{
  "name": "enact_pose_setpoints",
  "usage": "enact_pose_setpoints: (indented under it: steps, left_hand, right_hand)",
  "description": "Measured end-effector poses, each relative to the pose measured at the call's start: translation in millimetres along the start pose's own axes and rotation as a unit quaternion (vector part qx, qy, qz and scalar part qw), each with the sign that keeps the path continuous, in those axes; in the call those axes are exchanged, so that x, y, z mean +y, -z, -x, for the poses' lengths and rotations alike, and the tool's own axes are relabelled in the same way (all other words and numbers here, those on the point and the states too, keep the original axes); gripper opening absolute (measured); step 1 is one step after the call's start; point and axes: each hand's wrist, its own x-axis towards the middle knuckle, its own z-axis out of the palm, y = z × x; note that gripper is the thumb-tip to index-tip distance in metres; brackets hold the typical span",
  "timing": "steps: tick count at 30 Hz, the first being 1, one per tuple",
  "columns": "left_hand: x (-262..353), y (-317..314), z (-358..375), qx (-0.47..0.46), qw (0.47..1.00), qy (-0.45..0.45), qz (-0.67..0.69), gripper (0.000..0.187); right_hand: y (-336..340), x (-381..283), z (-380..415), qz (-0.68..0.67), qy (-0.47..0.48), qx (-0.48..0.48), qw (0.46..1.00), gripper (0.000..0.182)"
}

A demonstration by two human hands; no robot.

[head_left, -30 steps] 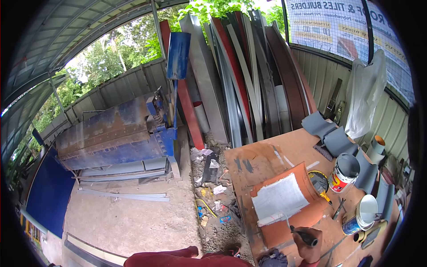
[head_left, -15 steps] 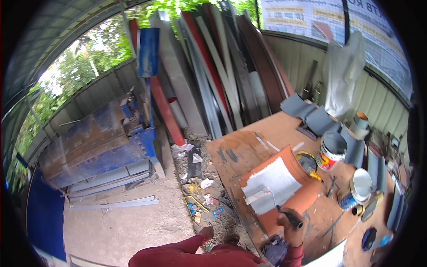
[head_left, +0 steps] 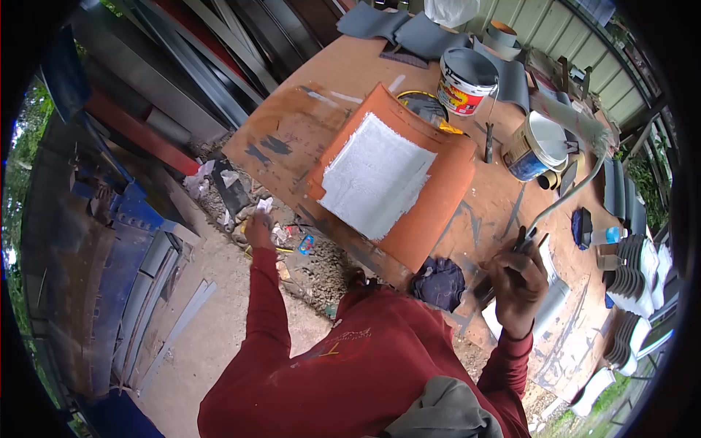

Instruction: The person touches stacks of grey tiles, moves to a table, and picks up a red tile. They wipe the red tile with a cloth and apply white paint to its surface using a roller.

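Observation:
My right hand (head_left: 517, 281) is closed around the dark handle of a paint roller (head_left: 577, 120). Its bent wire reaches up and right, putting the pale sleeve beside the blue-labelled bucket (head_left: 527, 155). On the wooden table, left of that hand, lies a curved orange roof tile (head_left: 445, 191) with a rough white painted patch (head_left: 380, 175). A dark crumpled cloth (head_left: 438, 283) rests between the tile and my right hand. My left hand (head_left: 259, 230) hangs past the table's left edge, over the littered ground; its fingers are too small to make out.
On the table (head_left: 292, 109) stand a red-and-yellow labelled paint bucket (head_left: 461, 91) and grey curved tiles (head_left: 431, 38). A small bottle (head_left: 607, 235) lies to the right. Long metal profiles (head_left: 186, 62) lean at the back left, near a blue metal machine (head_left: 109, 241).
My right hand has lifted the roller off the tile's white patch and swung it right, beside the buckets. The left arm now reaches further forward, and the view has turned to the right.

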Motion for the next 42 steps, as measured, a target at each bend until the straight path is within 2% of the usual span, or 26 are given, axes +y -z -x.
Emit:
enact_pose_setpoints:
  steps: [1, 2, 3, 4, 5, 6, 7, 8, 9, 10, 11, 12, 14, 17, 19, 21, 23, 27, 29, 31, 35, 37, 40, 42]
  left_hand:
    - [69.3, -1.1, -3.2, -0.053, 0.954, 0.180, 0.234, 0.034]
    - [105.1, -5.9, -5.5, -0.071, 0.949, 0.162, 0.259, 0.034]
    - [140.7, -9.2, -4.0, -0.107, 0.962, 0.114, 0.224, 0.035]
    - [167.4, -13.0, -2.5, -0.141, 0.970, 0.064, 0.189, 0.037]
    - [180.7, -19.7, -4.6, -0.142, 0.968, 0.069, 0.194, 0.037]
    - [190.4, -26.5, -7.3, -0.188, 0.971, 0.034, 0.146, 0.037]
    - [199.7, -33.0, -8.0, -0.236, 0.967, -0.002, 0.098, 0.037]
    - [210.8, -42.4, -4.3, -0.256, 0.963, -0.028, 0.079, 0.038]
    - [213.9, -54.6, -3.1, -0.265, 0.960, -0.028, 0.081, 0.038]
    - [216.6, -66.2, -2.4, -0.283, 0.955, -0.048, 0.076, 0.038]
    - [219.9, -76.5, -1.2, -0.298, 0.949, -0.068, 0.071, 0.039]
    - [229.0, -84.2, 0.7, -0.296, 0.946, -0.127, 0.016, 0.039]
    - [232.7, -98.3, 0.4, -0.297, 0.942, -0.153, 0.010, 0.037]
    - [237.0, -109.8, 0.1, -0.271, 0.940, -0.204, -0.038, 0.033]
    - [237.4, -114.9, -0.5, -0.248, 0.936, -0.235, -0.082, 0.032]
    - [233.0, -117.1, 2.8, -0.244, 0.951, -0.184, -0.037, 0.030]
    - [232.1, -117.1, 0.4, -0.243, 0.949, -0.192, -0.055, 0.029]
    - [242.3, -113.1, -3.9, -0.244, 0.947, -0.189, -0.089, 0.029]
    - [249.1, -113.8, -7.4, -0.274, 0.942, -0.160, -0.107, 0.027]
    - [242.6, -114.9, -15.3, -0.283, 0.940, -0.157, -0.104, 0.025]
    - [253.5, -112.6, -24.4, -0.327, 0.917, -0.190, -0.126, 0.024]
    - [259.9, -114.2, -25.6, -0.343, 0.905, -0.212, -0.138, 0.024]
    - [258.9, -112.1, -27.5, -0.351, 0.898, -0.205, -0.168, 0.026]
    - [253.1, -112.7, -23.8, -0.328, 0.912, -0.200, -0.144, 0.027]
  right_hand:
    - [1.4, 5.8, 0.1, 0.074, -0.005, 0.023, 0.997, 0.032]
    - [3.4, 13.0, -6.0, 0.207, 0.066, 0.048, 0.975, 0.039]
    - [3.9, 17.6, -5.9, 0.214, 0.065, 0.044, 0.974, 0.039]
    - [4.5, 21.8, -5.4, 0.118, -0.010, 0.075, 0.990, 0.043]
    - [6.5, 23.9, -6.4, 0.020, -0.085, 0.106, 0.991, 0.047]
    - [14.8, 13.7, -16.0, 0.057, -0.159, 0.059, 0.984, 0.052]
    - [21.7, 12.4, -25.8, 0.062, -0.163, 0.062, 0.983, 0.052]
    - [29.6, 14.7, -37.3, 0.167, -0.112, -0.031, 0.979, 0.051]
    - [34.9, 18.6, -48.2, 0.268, -0.059, -0.123, 0.954, 0.050]
    - [36.3, 24.4, -57.6, 0.287, -0.055, -0.144, 0.946, 0.042]
    - [36.7, 29.6, -66.4, 0.289, -0.061, -0.139, 0.945, 0.042]
    - [36.7, 35.0, -75.6, 0.319, -0.042, -0.166, 0.932, 0.037]
    - [33.0, 45.2, -94.8, 0.352, 0.014, -0.198, 0.915, 0.022]
    - [14.4, 59.5, -126.8, 0.363, 0.016, -0.251, 0.897, 0.020]
    - [-11.2, 82.8, -150.7, 0.345, 0.021, -0.254, 0.903, 0.016]
    - [-38.8, 106.9, -173.2, 0.313, 0.032, -0.246, 0.917, 0.017]
    - [-63.8, 122.3, -187.3, 0.297, 0.090, -0.190, 0.931, 0.017]
    - [-62.6, 121.5, -184.2, 0.263, 0.091, -0.153, 0.948, 0.017]
    - [-34.3, 117.0, -170.2, 0.329, -0.027, -0.206, 0.921, 0.018]
    - [-1.1, 87.0, -160.2, 0.379, -0.042, -0.218, 0.899, 0.019]
    - [11.5, 78.1, -157.0, 0.402, -0.095, -0.191, 0.890, 0.018]
    - [-11.4, 104.3, -167.5, 0.323, -0.049, -0.173, 0.929, 0.018]
    - [-55.0, 129.9, -192.1, 0.287, -0.036, -0.162, 0.944, 0.017]
    - [-73.5, 142.1, -207.6, 0.234, -0.007, -0.186, 0.954, 0.017]
